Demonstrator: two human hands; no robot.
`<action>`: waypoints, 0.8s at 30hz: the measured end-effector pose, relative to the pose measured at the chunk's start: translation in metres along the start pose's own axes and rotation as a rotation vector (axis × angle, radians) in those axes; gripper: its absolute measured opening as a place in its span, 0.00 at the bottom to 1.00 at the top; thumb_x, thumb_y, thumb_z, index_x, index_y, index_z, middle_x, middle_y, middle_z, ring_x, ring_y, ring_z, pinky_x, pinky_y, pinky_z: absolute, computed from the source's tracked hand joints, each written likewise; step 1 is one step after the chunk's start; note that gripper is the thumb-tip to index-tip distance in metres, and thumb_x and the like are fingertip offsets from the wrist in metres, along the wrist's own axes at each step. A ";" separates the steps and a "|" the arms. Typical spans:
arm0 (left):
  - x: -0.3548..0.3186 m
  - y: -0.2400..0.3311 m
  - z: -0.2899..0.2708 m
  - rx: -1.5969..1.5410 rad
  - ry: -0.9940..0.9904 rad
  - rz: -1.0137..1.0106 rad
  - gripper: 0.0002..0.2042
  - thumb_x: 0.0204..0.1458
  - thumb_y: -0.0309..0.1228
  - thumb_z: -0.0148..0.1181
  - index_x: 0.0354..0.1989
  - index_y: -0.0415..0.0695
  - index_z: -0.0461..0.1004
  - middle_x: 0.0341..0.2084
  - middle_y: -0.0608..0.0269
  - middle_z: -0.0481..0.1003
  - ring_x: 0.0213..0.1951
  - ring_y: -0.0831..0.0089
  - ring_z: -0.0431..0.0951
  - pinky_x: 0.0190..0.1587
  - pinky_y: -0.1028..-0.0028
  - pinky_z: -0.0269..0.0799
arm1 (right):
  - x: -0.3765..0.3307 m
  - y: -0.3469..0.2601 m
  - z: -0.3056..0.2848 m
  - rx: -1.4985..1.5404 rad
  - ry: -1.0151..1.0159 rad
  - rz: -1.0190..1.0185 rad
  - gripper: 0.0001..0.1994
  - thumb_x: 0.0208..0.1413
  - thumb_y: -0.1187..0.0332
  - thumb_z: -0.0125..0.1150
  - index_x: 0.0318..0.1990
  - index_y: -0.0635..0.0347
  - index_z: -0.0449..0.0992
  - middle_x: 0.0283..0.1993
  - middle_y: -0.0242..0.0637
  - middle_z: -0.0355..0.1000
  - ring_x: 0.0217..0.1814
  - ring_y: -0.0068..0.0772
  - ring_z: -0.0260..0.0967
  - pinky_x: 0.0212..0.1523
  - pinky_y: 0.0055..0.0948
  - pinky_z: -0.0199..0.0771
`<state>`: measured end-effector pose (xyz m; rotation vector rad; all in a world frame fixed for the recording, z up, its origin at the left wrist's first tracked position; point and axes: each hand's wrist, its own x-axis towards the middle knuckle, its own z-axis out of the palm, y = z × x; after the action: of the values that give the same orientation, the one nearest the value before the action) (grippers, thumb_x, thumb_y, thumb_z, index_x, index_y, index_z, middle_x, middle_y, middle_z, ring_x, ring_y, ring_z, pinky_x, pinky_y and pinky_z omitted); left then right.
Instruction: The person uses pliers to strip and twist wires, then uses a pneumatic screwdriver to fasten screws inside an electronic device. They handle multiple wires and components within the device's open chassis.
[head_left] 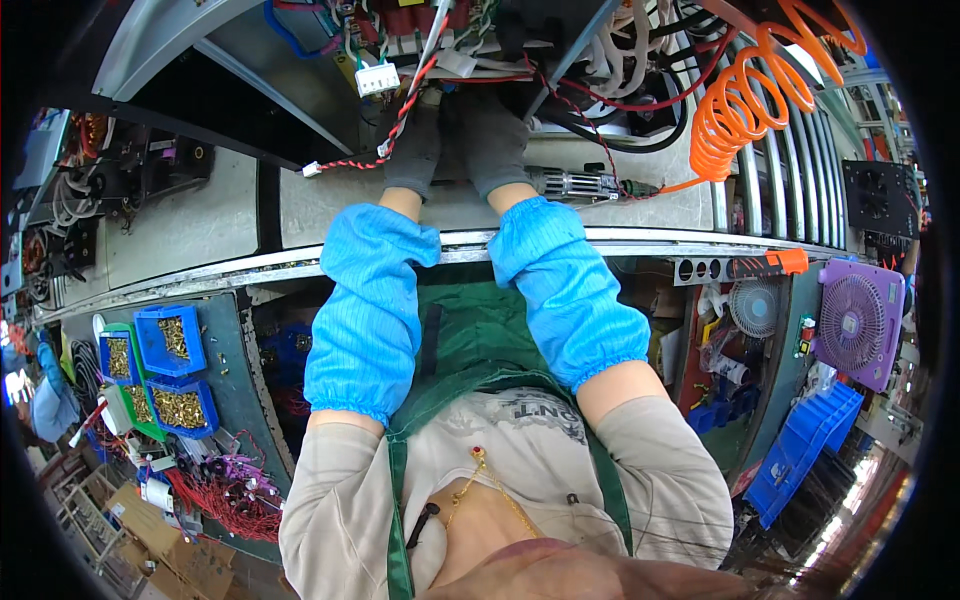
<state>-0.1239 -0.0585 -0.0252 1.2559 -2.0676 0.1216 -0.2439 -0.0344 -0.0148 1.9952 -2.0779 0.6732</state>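
Both my hands wear grey gloves and reach forward into an open metal chassis (pixel 230 40) full of wiring. My left hand (pixel 414 150) sits beside a red-and-black twisted wire (pixel 403 112) that runs up to a white connector (pixel 377 77). My right hand (pixel 492 145) is close beside it, its fingertips hidden in the dark wiring. I cannot see what either hand grips. Blue sleeve covers (pixel 368 320) wrap both forearms. An electric screwdriver (pixel 578 184) lies on the bench just right of my right hand, untouched.
An orange coiled hose (pixel 735 110) hangs at the upper right. Blue bins (pixel 172 345) of brass screws and a red wire bundle (pixel 215 495) lie lower left. A purple fan (pixel 852 322), a small white fan (pixel 755 305) and blue crates (pixel 800 450) stand on the right.
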 end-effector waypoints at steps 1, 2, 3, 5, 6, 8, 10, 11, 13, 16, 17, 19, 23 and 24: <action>0.000 -0.002 0.001 -0.006 0.002 -0.001 0.14 0.53 0.38 0.49 0.41 0.44 0.74 0.37 0.51 0.75 0.44 0.53 0.72 0.49 0.64 0.64 | 0.000 -0.008 -0.012 0.014 -0.015 0.025 0.10 0.48 0.59 0.53 0.37 0.49 0.73 0.37 0.35 0.70 0.39 0.38 0.71 0.29 0.39 0.71; -0.003 -0.001 0.003 -0.139 0.025 -0.110 0.15 0.53 0.39 0.49 0.41 0.43 0.74 0.37 0.51 0.75 0.44 0.53 0.72 0.49 0.64 0.63 | -0.001 -0.013 -0.018 0.028 -0.030 0.050 0.10 0.49 0.59 0.53 0.36 0.49 0.73 0.37 0.35 0.70 0.39 0.38 0.70 0.28 0.40 0.71; 0.001 0.010 -0.002 -0.280 0.047 -0.211 0.15 0.53 0.40 0.49 0.42 0.43 0.74 0.37 0.51 0.75 0.44 0.53 0.72 0.49 0.63 0.63 | -0.004 -0.010 -0.013 0.011 -0.066 0.051 0.10 0.48 0.58 0.53 0.37 0.49 0.73 0.37 0.35 0.70 0.40 0.38 0.70 0.28 0.40 0.71; 0.005 0.016 -0.008 -0.392 0.023 -0.317 0.17 0.53 0.41 0.49 0.42 0.42 0.74 0.37 0.50 0.75 0.44 0.53 0.71 0.48 0.63 0.63 | -0.001 -0.002 0.002 -0.016 -0.129 0.042 0.11 0.48 0.58 0.53 0.37 0.48 0.73 0.38 0.35 0.70 0.40 0.39 0.70 0.26 0.41 0.71; 0.005 0.013 -0.011 -0.363 -0.025 -0.328 0.18 0.53 0.42 0.50 0.42 0.41 0.74 0.37 0.50 0.75 0.44 0.53 0.71 0.49 0.64 0.63 | -0.001 -0.005 0.001 -0.006 -0.149 0.068 0.11 0.48 0.58 0.53 0.37 0.47 0.73 0.38 0.34 0.70 0.41 0.39 0.70 0.27 0.41 0.71; -0.001 0.000 -0.011 -0.402 -0.118 -0.315 0.20 0.53 0.44 0.50 0.43 0.40 0.73 0.38 0.49 0.75 0.44 0.53 0.72 0.49 0.64 0.62 | 0.000 -0.010 -0.003 0.016 -0.192 0.114 0.11 0.48 0.58 0.53 0.39 0.46 0.73 0.38 0.34 0.70 0.42 0.39 0.69 0.29 0.41 0.71; 0.001 -0.008 -0.010 -0.537 -0.221 -0.296 0.17 0.53 0.40 0.49 0.44 0.40 0.71 0.41 0.49 0.72 0.45 0.56 0.72 0.47 0.65 0.65 | -0.003 0.013 0.017 0.027 -0.139 0.012 0.12 0.48 0.58 0.53 0.40 0.46 0.73 0.40 0.33 0.70 0.42 0.40 0.69 0.33 0.40 0.71; 0.010 -0.003 -0.019 -0.593 -0.277 -0.316 0.14 0.54 0.34 0.48 0.45 0.42 0.69 0.44 0.49 0.70 0.45 0.59 0.73 0.45 0.65 0.70 | -0.001 0.022 0.025 0.032 -0.111 -0.040 0.12 0.48 0.59 0.53 0.41 0.45 0.73 0.40 0.33 0.70 0.41 0.40 0.70 0.34 0.40 0.71; 0.005 0.015 -0.070 -0.903 -0.303 -0.634 0.13 0.54 0.35 0.51 0.42 0.40 0.70 0.39 0.51 0.72 0.41 0.64 0.76 0.37 0.70 0.72 | 0.005 0.013 0.006 0.124 -0.161 0.026 0.13 0.49 0.58 0.52 0.42 0.46 0.73 0.41 0.35 0.70 0.42 0.41 0.69 0.37 0.40 0.70; -0.018 -0.002 -0.089 -1.121 -0.246 -0.854 0.11 0.53 0.33 0.53 0.40 0.38 0.72 0.29 0.59 0.75 0.30 0.76 0.76 0.26 0.80 0.70 | 0.001 0.017 0.016 0.055 -0.048 -0.020 0.14 0.52 0.56 0.50 0.42 0.49 0.73 0.41 0.38 0.71 0.42 0.43 0.69 0.40 0.41 0.69; -0.026 -0.003 -0.098 -1.059 -0.186 -0.824 0.12 0.54 0.33 0.53 0.41 0.39 0.72 0.30 0.59 0.76 0.28 0.79 0.74 0.26 0.81 0.70 | 0.000 0.025 0.029 -0.007 0.021 -0.057 0.14 0.52 0.55 0.49 0.42 0.49 0.73 0.41 0.40 0.71 0.42 0.44 0.69 0.40 0.41 0.68; -0.047 -0.016 -0.110 -0.955 -0.081 -0.853 0.12 0.54 0.33 0.52 0.42 0.39 0.72 0.29 0.61 0.76 0.25 0.81 0.73 0.25 0.81 0.69 | -0.001 0.009 0.016 0.067 -0.033 0.087 0.15 0.54 0.53 0.48 0.42 0.50 0.73 0.40 0.40 0.71 0.42 0.44 0.69 0.40 0.42 0.68; -0.080 -0.038 -0.102 -0.921 -0.009 -0.919 0.10 0.55 0.31 0.51 0.41 0.39 0.72 0.27 0.63 0.75 0.22 0.81 0.72 0.23 0.81 0.68 | -0.002 -0.012 -0.013 0.083 -0.048 0.160 0.14 0.54 0.54 0.47 0.40 0.50 0.73 0.42 0.40 0.70 0.39 0.45 0.71 0.36 0.42 0.71; -0.082 -0.038 -0.101 -0.938 -0.009 -0.908 0.10 0.55 0.31 0.51 0.41 0.39 0.72 0.27 0.63 0.75 0.22 0.82 0.72 0.23 0.81 0.67 | -0.002 -0.011 -0.011 0.092 -0.033 0.170 0.15 0.54 0.53 0.47 0.40 0.50 0.73 0.42 0.40 0.71 0.40 0.45 0.70 0.37 0.42 0.70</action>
<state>-0.0177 0.0242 -0.0097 1.3734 -1.0887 -1.1138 -0.2353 -0.0273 -0.0040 1.9031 -2.2946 0.7842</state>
